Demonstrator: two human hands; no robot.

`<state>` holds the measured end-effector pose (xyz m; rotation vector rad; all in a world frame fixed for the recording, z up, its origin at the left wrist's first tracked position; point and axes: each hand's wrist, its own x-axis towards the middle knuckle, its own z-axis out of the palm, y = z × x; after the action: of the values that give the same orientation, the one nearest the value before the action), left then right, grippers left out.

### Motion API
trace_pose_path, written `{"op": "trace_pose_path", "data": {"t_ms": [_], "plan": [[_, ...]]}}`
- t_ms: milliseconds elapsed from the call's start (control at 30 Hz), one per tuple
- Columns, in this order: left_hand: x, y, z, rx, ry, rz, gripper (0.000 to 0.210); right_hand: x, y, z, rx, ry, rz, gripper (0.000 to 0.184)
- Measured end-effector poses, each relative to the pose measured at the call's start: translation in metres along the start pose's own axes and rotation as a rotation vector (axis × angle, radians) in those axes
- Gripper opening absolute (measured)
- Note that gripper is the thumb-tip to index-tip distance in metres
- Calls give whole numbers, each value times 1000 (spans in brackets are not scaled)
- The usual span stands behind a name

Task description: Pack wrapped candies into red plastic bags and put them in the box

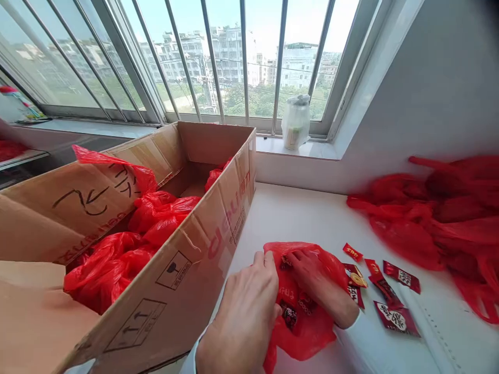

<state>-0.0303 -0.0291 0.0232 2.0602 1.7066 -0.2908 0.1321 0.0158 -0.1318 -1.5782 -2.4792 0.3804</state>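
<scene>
A red plastic bag lies on the white tabletop with its mouth spread. Closed on the bag's left rim is my left hand, its fingertips pinching the thin plastic. My right hand reaches inside the bag, fingers close to a dark packet; the thumb and fingertips are too hidden to show whether it grips anything. Snack packets lie in the bag below that hand. Outside, to the right, are several small red and dark-red snack packets and a yellow-and-brown packet.
On the left, a large open cardboard box contains several filled red bags. A heap of red plastic bags lies along the right wall. Behind, a jar in a plastic bag stands on the sill of a barred window.
</scene>
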Motion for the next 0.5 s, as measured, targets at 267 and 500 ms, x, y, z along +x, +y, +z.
{"op": "trace_pose_path", "data": {"t_ms": [267, 500], "plan": [[6, -4, 15, -64, 73, 102, 45, -1, 4, -2, 163, -2, -16, 24], [23, -19, 29, 36, 139, 229, 37, 1, 5, -8, 12, -26, -26, 11]]}}
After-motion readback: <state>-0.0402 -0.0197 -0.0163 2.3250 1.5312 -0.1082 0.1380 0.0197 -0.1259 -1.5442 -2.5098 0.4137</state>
